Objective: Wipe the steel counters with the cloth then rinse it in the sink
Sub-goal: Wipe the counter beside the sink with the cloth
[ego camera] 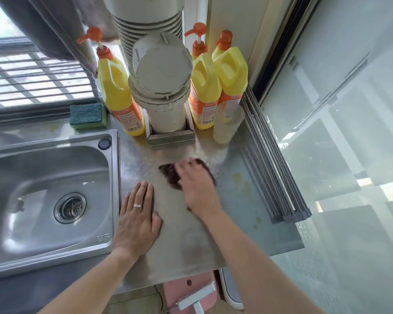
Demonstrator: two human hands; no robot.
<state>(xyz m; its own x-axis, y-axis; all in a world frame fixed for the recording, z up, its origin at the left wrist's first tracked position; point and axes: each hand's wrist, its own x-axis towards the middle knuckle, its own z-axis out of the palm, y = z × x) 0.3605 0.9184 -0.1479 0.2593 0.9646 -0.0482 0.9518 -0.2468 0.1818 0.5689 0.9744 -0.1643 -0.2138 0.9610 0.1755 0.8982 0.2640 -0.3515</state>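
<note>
A dark brown cloth (169,174) lies on the steel counter (186,241) to the right of the sink. My right hand (196,186) presses flat on top of it and covers most of it; the hand is blurred. My left hand (138,214) rests palm down on the bare counter just left of the cloth, fingers together, a ring on one finger, holding nothing. The steel sink (43,196) with its round drain strainer (70,207) sits at the left, its rim touching my left hand's side.
Three yellow detergent bottles (120,91) (204,91) (230,75) with orange caps flank a white ribbed pipe (161,71) at the back. A clear cup (227,123), a green sponge (87,115) and a rolled steel drying rack (272,168) line the edges. Yellowish stains (238,177) mark the counter's right side.
</note>
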